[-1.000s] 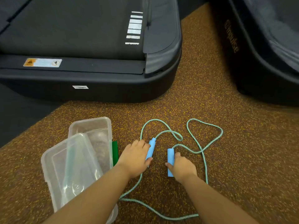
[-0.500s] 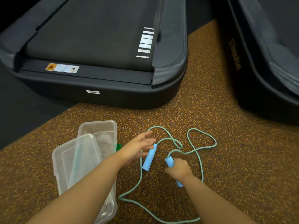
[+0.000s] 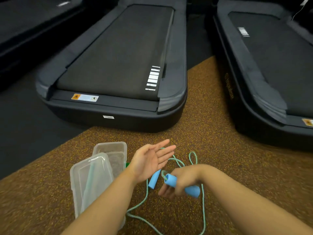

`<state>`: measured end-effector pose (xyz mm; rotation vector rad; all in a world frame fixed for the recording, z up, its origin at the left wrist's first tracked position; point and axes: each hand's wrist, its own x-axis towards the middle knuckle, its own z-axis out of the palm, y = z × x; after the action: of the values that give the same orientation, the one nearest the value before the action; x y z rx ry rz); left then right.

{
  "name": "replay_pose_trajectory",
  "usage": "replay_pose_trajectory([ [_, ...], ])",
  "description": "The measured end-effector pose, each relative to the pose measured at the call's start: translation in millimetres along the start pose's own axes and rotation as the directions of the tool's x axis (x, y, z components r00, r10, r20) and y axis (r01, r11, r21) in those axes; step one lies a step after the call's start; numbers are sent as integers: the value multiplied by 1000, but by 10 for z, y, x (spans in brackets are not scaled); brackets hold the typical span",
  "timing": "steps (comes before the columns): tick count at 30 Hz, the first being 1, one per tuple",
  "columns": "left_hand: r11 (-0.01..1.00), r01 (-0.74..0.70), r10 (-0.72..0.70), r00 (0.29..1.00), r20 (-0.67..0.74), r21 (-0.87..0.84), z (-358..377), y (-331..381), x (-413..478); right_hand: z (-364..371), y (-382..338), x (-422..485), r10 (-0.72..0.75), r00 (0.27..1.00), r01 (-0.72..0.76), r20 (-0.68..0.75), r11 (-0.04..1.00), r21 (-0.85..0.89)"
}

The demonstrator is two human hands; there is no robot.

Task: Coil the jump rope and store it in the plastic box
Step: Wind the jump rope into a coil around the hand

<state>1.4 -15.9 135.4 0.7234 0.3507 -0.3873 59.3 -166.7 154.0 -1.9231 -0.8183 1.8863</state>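
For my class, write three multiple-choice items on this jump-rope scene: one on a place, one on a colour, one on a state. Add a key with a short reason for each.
1. Where does the plastic box lie relative to the rope?
A. On the person's left of it
B. On the person's right of it
C. On top of a treadmill

2. What colour are the rope's handles?
A. Red
B. Blue
C. Black

3. What is the left hand doing?
A. Gripping a handle
B. Pressing on the lid
C. Held open, palm up, holding nothing

Key:
1 A: the box sits on the speckled floor, left of the rope.
2 B: both the handle in the right hand and the handle on the floor are light blue.
3 C: its fingers are spread and empty; only the right hand holds a handle.
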Motion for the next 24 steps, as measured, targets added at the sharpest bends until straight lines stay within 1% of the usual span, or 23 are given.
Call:
replay_pose_trajectory([
  [2,999,29,-31,999,40,31,143,15,-56,1,-236,-253,-55,997,57,52,998,-33],
  [4,997,62,-67,992,107,51,265,44,-132,-22,-449,-511,-102,984,105,146,994,-15],
  [6,992,108,-117,976,182,63,339,76,-238,-57,-664,-768,-137,962,132,237,991,40],
  [8,986,132,-153,957,244,103,384,110,-360,-113,-830,-968,-151,952,126,266,986,109],
  [11,976,188,-215,918,333,110,450,173,-559,-220,-981,-1192,-157,967,142,198,986,86],
  [13,966,207,-252,885,391,155,510,239,-695,-259,-1056,-1330,-179,970,168,167,983,81],
  [15,955,195,-281,835,472,225,580,322,-821,-273,-1107,-1462,-224,961,209,161,972,106],
  [18,951,164,-289,771,568,261,627,416,-963,-257,-1138,-1576,-301,951,289,68,946,149],
  [20,951,158,-292,736,610,265,636,456,-1051,-217,-1159,-1608,-369,929,370,-38,920,131],
  [21,951,152,-293,718,631,269,640,470,-1099,-191,-1167,-1604,-399,908,413,-125,903,117],
  [24,952,135,-292,669,684,275,675,490,-1246,-106,-1179,-1548,-477,806,538,-350,837,98],
])
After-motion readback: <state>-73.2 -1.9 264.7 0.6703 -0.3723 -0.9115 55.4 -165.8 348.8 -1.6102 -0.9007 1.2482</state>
